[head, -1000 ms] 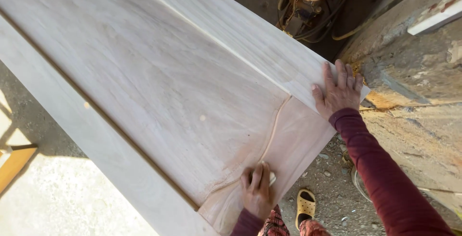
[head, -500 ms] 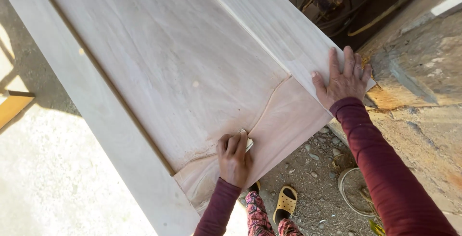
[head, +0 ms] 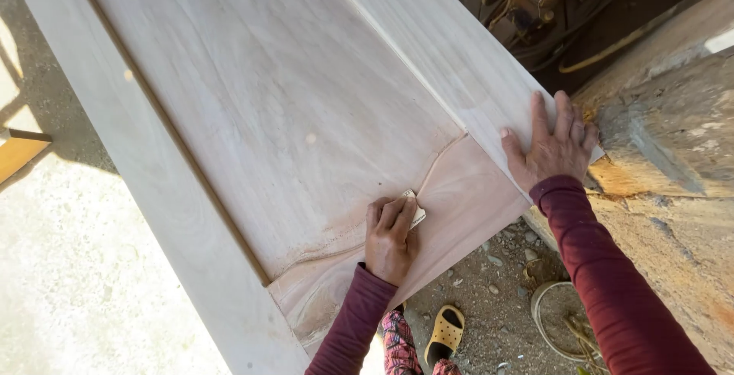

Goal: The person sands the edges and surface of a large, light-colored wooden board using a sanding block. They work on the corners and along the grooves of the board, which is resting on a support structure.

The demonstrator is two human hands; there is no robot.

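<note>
Left hand [head: 391, 239] presses a small sanding pad [head: 415, 211] onto the pale wooden door panel [head: 290, 115]; right hand [head: 552, 146] lies open, flat on its edge.

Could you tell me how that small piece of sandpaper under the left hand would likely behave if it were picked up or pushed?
The sandpaper is a small thin piece, so probably light and floppy. The left hand presses it flat under its fingers on the wooden door panel, so it likely drags rather than slides. The right hand rests flat on the panel's edge.
</note>
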